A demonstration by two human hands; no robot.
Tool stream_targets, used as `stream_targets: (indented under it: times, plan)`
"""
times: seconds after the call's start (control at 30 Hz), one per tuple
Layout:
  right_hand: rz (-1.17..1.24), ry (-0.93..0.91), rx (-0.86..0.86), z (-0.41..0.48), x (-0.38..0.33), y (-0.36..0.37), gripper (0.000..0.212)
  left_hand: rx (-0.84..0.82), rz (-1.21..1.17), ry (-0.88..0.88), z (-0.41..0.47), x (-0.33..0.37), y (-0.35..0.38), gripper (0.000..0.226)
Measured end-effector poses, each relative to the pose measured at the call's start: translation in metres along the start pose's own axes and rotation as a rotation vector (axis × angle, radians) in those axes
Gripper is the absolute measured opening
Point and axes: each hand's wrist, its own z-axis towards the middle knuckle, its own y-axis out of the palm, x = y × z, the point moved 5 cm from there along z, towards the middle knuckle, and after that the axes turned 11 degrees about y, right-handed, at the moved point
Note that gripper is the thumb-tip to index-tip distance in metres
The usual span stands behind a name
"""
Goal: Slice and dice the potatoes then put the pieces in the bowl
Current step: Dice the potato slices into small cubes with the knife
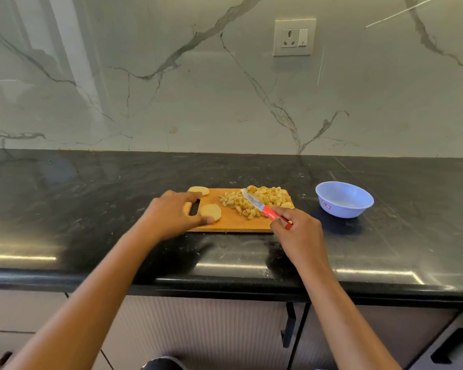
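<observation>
While the right hand [296, 231] grips the knife [265, 210] over the diced pile [273, 196], I'd drag 1 slice [211, 211] from the board [233, 222]'s left end with that loose-fingered left hand [171, 212], tips tucked; bowl [345, 209] sits right.

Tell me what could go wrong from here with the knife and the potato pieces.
The knife in the right hand points its blade across the diced pile toward the left hand, which is close by the near slice; a hasty cut might nick fingers. The bowl stands apart from the cutting board, to its right, so pieces may spill onto the counter in transfer.
</observation>
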Motion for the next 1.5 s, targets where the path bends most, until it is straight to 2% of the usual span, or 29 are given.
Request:
stream_targets:
  times: [0.13,0.27,0.4,0.57,0.67,1.07,1.3,1.5]
  plan:
    - [-0.016,-0.003,0.003,-0.004,-0.001,-0.001,0.034,0.009,0.031,-0.004,0.003,0.005,0.016,0.082]
    - [-0.049,-0.010,0.005,-0.006,-0.003,0.000,0.034,0.025,-0.059,-0.020,0.005,0.001,0.015,0.071]
    - [-0.150,-0.097,0.013,-0.013,-0.013,0.005,0.035,0.133,-0.120,-0.041,-0.001,-0.002,0.015,0.068]
    - [-0.159,-0.189,-0.090,-0.025,-0.034,0.025,0.035,0.197,0.009,-0.003,-0.004,0.001,0.018,0.058]
    - [-0.184,-0.219,-0.116,-0.024,-0.048,0.035,0.036,0.221,-0.023,-0.009,-0.004,0.000,0.019,0.052]
    - [-0.383,-0.251,-0.252,-0.010,-0.076,0.040,0.036,0.215,-0.097,-0.046,-0.001,-0.009,0.022,0.054]
    - [-0.556,-0.235,-0.349,0.007,-0.093,0.061,0.029,0.210,-0.047,-0.047,0.001,-0.009,0.021,0.053]
    - [-0.542,-0.248,-0.392,-0.025,-0.077,0.040,0.037,0.219,-0.052,-0.051,0.002,-0.009,0.021,0.055]
